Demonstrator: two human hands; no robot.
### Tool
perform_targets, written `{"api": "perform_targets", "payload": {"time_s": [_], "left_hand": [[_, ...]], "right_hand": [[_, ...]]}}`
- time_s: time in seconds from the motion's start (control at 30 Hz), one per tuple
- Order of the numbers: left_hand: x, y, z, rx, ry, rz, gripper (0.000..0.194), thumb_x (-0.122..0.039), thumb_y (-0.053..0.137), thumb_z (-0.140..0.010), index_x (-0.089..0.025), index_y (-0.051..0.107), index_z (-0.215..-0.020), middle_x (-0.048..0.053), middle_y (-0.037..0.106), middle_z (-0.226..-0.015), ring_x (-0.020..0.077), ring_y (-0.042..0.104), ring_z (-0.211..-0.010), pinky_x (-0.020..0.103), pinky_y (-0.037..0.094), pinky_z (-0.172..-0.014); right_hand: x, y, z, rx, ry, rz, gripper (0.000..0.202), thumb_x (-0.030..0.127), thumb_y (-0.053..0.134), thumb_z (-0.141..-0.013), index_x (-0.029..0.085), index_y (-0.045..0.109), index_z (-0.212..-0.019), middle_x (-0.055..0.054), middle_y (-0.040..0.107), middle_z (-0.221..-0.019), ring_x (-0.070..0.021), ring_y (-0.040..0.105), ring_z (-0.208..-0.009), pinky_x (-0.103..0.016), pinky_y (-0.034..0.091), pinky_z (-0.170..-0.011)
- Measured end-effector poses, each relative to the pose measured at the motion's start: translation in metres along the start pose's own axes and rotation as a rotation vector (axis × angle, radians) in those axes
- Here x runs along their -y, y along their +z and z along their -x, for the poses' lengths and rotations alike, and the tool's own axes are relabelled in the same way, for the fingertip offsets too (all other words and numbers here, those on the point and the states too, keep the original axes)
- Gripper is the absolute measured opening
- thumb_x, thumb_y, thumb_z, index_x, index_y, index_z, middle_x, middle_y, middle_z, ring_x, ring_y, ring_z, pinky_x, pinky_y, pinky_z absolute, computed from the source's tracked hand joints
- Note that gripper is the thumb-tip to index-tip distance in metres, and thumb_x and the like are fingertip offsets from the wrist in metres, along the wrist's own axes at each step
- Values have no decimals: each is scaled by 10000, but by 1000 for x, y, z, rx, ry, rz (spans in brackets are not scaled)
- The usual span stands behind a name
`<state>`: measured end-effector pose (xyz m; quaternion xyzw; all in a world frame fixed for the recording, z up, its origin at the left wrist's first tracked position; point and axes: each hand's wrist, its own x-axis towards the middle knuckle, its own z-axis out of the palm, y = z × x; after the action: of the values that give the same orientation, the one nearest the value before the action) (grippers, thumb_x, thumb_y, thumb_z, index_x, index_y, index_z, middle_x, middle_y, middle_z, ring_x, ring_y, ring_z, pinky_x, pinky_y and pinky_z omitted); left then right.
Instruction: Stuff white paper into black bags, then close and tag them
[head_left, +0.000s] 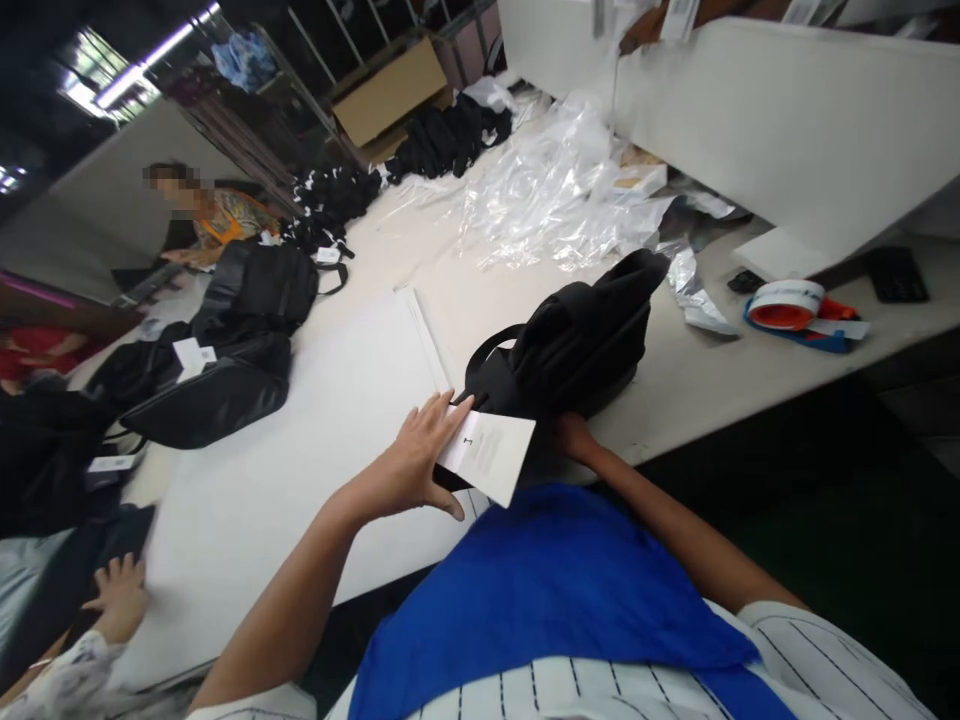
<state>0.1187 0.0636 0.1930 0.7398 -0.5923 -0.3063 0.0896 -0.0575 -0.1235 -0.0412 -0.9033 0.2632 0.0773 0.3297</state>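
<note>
A black bag [577, 340] with a looped handle lies on the pale table right in front of me. My left hand [424, 445] is at the bag's left end, its fingers spread and its thumb apart. A white printed card tag [491, 450] lies beside its fingers, over the bag's near side. My right hand [576, 438] reaches to the near underside of the bag; its fingers are hidden behind the black fabric.
Clear plastic bags [555, 190] are heaped at the back. A tape dispenser [795, 310] and a dark phone-like object [896, 275] lie at right. More black bags [247, 300] are piled at left. Another person's hand [118, 595] rests at lower left; a person [225, 215] sits beyond.
</note>
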Motion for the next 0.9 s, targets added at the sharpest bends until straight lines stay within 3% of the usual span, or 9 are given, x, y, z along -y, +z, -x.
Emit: {"api": "perform_targets", "payload": {"time_s": [0.07,0.17,0.23,0.37,0.47,0.57,0.73,0.9], "left_hand": [[11,23,8,-123,-32,-74,1163,-495,828,-642,-267,147,-1557,171,150,-1619,398,138,-1483,575,184,-1178],[31,47,8,-299,-90,-61,795,-411,631,-855,-225,252,-1528,151,363,-1538,311,365,-1399,441,344,-1125],[45,50,3,-338,-123,-33,590,-407,540,-908,-235,400,-1455,113,520,-1428,279,506,-1279,371,419,-1045],[67,34,-7,-361,-126,22,385,-437,528,-909,-285,594,-1257,47,704,-1160,260,649,-1055,311,467,-875],[73,25,-11,-362,-105,13,325,-464,529,-904,-270,649,-1137,45,738,-992,256,680,-938,299,460,-785],[72,29,-10,-344,-87,-11,326,-479,514,-909,-261,653,-1107,54,741,-971,254,683,-918,298,450,-756],[70,39,-8,-335,-49,-81,348,-461,483,-925,-244,620,-1160,74,735,-1020,263,684,-911,317,446,-744],[67,35,-12,-334,-40,-147,344,-453,465,-936,-211,608,-1135,104,728,-997,285,683,-906,337,449,-741]], "right_hand": [[5,-1,1,-9,25,14,252,211,545,-949,162,719,-1124,-106,712,-1088,-245,645,-997,-270,439,-757],[15,-2,2,2,81,58,260,201,527,-949,136,724,-1105,-128,711,-1079,-266,650,-988,-285,443,-742],[23,-4,7,-26,109,93,259,191,542,-919,156,729,-1096,-112,712,-1088,-276,648,-999,-292,451,-753],[42,-10,26,-104,145,161,279,190,532,-875,213,737,-1062,-60,729,-1030,-266,653,-961,-297,448,-745],[56,-8,40,-108,216,247,275,231,499,-882,228,740,-1015,-56,732,-895,-258,661,-864,-295,422,-679],[71,2,51,-102,286,282,282,242,492,-874,221,737,-1014,-65,727,-864,-256,659,-851,-292,405,-661],[97,30,68,-161,260,81,271,271,464,-900,211,728,-908,-31,708,-789,-207,648,-780,-269,408,-680],[121,62,89,-267,220,-67,265,316,466,-907,223,701,-825,-1,676,-701,-189,632,-698,-265,414,-680]]}}
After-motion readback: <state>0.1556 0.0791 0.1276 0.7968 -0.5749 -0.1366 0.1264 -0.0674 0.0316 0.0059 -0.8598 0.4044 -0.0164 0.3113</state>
